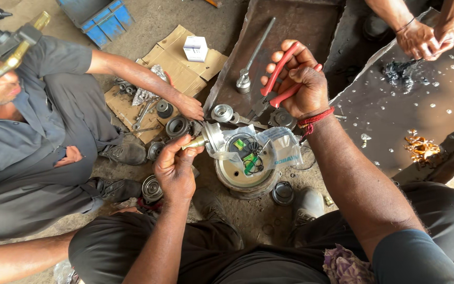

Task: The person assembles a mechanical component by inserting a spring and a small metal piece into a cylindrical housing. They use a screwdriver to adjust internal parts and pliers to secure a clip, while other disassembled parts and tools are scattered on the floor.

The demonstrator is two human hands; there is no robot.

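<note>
Left hand [174, 171] grips brass-tipped part [207, 139]; right hand [301, 84] red-handled pliers [277, 87]; white box [195, 48] on cardboard [177, 60].

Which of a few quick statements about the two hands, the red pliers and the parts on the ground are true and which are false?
1. The right hand holds red-handled pliers. True.
2. The left hand is empty. False: it holds a metal part with a brass-coloured stem.
3. A clear plastic bag with small green pieces lies on a round metal drum. True.
4. The small white box sits on the dark metal sheet. False: it rests on flattened cardboard.
5. A socket wrench lies on a dark metal sheet. True.
6. The blue crate is beside the wearer's knee. False: it is at the top left, far off.
</note>
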